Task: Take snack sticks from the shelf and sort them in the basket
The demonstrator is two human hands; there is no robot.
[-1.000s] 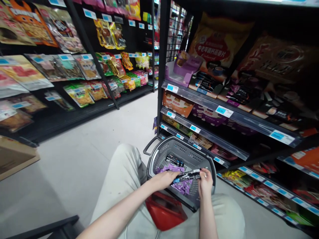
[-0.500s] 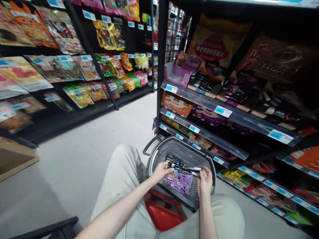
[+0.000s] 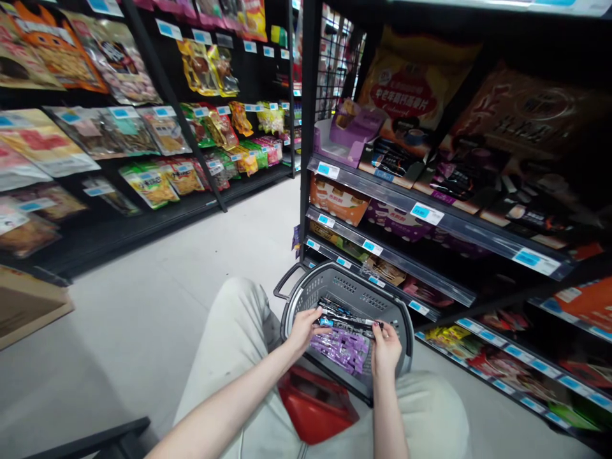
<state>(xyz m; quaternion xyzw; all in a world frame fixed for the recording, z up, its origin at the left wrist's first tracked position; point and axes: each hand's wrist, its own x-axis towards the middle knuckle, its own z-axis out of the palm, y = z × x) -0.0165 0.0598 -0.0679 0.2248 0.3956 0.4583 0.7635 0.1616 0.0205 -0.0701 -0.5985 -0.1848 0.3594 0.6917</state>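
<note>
Slim black stick packets (image 3: 351,324) are stretched between my two hands over a grey shopping basket (image 3: 329,273). My left hand (image 3: 303,330) is closed on their left end, thumb on top. At the other end, my right hand (image 3: 386,347) pinches the packets between thumb and fingers. How many sticks are in my hands I cannot tell. Beneath them in the basket lie small purple packets (image 3: 347,352) toward the near side and more black sticks (image 3: 335,306) toward the far side.
The basket sits between my knees, with a red object (image 3: 315,408) in front of me. Close on the right stands a shelf rack (image 3: 382,185) with open boxes of black sticks (image 3: 394,159). Hanging snack bags (image 3: 153,185) line the left shelves. A cardboard box (image 3: 31,306) is on the floor.
My right hand has shifted slightly left along the black packets, and my left hand has moved a little left and up. The basket stays in place.
</note>
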